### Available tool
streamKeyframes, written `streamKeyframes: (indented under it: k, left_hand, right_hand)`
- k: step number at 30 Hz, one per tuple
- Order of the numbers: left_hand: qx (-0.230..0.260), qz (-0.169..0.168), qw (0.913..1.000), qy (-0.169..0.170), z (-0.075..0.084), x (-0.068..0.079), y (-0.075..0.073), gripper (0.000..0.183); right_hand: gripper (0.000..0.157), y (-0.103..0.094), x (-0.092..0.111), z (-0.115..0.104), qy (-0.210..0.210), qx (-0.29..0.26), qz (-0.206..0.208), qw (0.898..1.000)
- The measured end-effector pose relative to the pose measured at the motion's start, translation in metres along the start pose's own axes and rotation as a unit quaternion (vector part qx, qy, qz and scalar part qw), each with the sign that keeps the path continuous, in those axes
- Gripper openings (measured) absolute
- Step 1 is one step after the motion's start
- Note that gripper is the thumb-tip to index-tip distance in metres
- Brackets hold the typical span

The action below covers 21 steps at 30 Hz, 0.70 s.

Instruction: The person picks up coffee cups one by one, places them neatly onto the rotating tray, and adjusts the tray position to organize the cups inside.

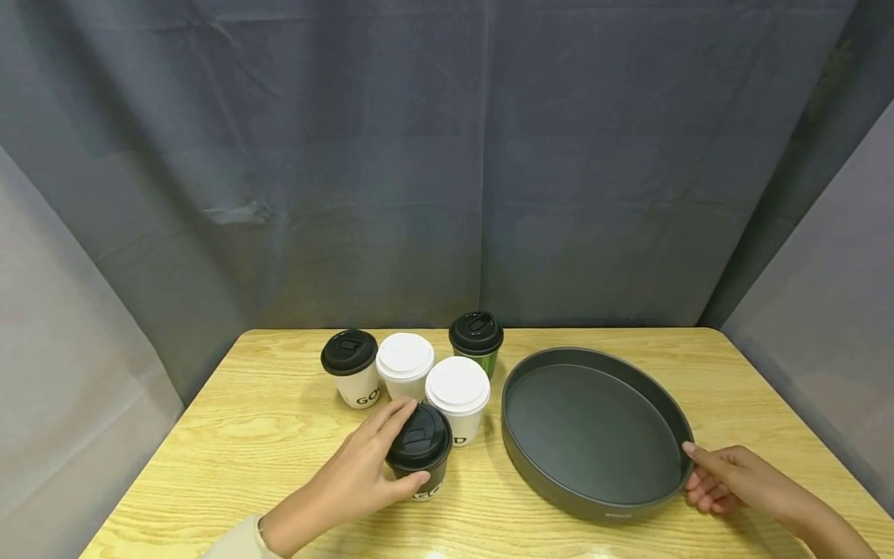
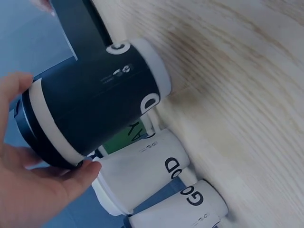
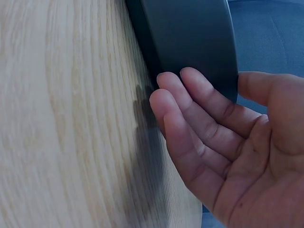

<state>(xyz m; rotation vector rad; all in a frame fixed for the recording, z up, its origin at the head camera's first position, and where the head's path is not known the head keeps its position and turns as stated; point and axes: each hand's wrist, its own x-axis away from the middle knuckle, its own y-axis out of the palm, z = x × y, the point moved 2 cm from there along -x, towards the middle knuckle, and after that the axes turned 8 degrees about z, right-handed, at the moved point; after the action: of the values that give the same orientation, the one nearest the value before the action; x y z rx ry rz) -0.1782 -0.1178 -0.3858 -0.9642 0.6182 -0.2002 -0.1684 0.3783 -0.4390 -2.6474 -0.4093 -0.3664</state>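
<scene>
My left hand (image 1: 352, 473) holds a black paper cup (image 1: 427, 470) by its black lid, fingers on the far side and thumb on the near side. In the left wrist view that black cup (image 2: 95, 95) shows a white band under the lid and white lettering. At the right, my right hand (image 1: 743, 481) pinches the rim of a round dark grey pan (image 1: 594, 435), thumb at the top edge and fingers against the outer wall. The right wrist view shows those fingers (image 3: 204, 99) bent below the pan's side (image 3: 190, 38).
Behind the held cup stand two white cups with white lids (image 1: 405, 357) (image 1: 457, 384), a white cup with a black lid (image 1: 349, 353) and a green cup with a black lid (image 1: 476, 334). All rest on a wooden table (image 1: 244, 450). Grey curtains (image 1: 377, 171) hang around it.
</scene>
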Motion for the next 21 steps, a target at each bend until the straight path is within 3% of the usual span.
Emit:
streamKeyframes:
  k: [6,12,17,21]
  left_hand:
    - [0.004,0.007,0.9994,0.033,0.007,0.003,-0.007,0.080]
    - [0.037,0.017,0.9968,0.069,0.030,-0.001,-0.018,0.081]
    - [0.067,0.046,0.9894,0.120,0.052,-0.014,-0.023,0.080]
    - [0.094,0.055,0.9819,0.155,0.067,-0.029,-0.019,0.081]
  right_hand:
    - [0.058,0.000,0.000,0.000,0.004,0.002,0.006,1.000]
    - [0.058,0.001,0.000,0.000,-0.005,-0.002,0.002,1.000]
    - [0.057,0.000,0.000,0.000,-0.008,-0.005,0.002,1.000]
    - [0.057,0.000,0.000,0.000,-0.008,-0.004,0.001,1.000]
